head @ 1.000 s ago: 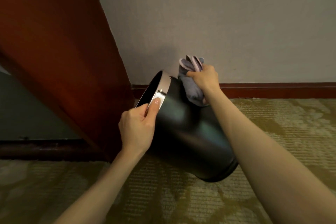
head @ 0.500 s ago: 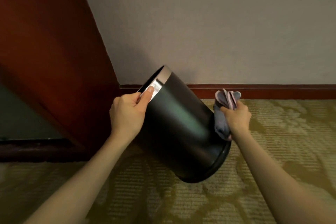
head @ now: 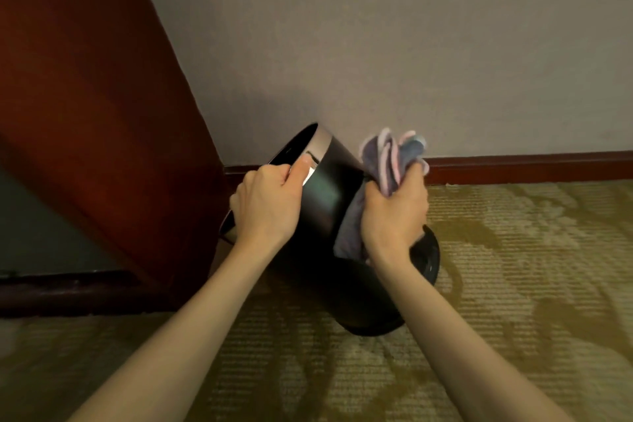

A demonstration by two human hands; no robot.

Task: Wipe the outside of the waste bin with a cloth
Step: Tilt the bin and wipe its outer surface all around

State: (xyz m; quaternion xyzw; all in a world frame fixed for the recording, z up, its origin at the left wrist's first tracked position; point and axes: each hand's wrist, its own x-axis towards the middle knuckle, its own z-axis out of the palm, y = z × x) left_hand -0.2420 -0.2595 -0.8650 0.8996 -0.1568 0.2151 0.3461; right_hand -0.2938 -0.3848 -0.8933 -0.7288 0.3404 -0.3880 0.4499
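At the left of the frame a reddish-brown wooden panel [head: 85, 106] slopes down to the patterned olive carpet [head: 513, 284]. Just right of it, at centre frame, the black cylindrical waste bin with a silver metal rim [head: 322, 195] is tilted, mouth toward the upper left, base low at centre right. Whether the base touches the carpet cannot be determined.

The left hand [head: 267, 205] is closed around the rim, thumb laid along the silver band. This grip appears to carry the tilt.

The right hand [head: 394, 212] is clenched on a bunched purple-and-pink cloth [head: 390, 161], pressing it against the right side wall of the bin.

Probable faults from this position:
- Rim slip. The band looks smooth; wiping pressure from the right pushes the bin into a single-hand grip, which may rotate or drop.
- Impact. The mouth lies near the wooden panel; a sideways shove may strike it.
- Incomplete coverage. The cloth is wadded, so contact is narrow, and the underside is hidden from view.
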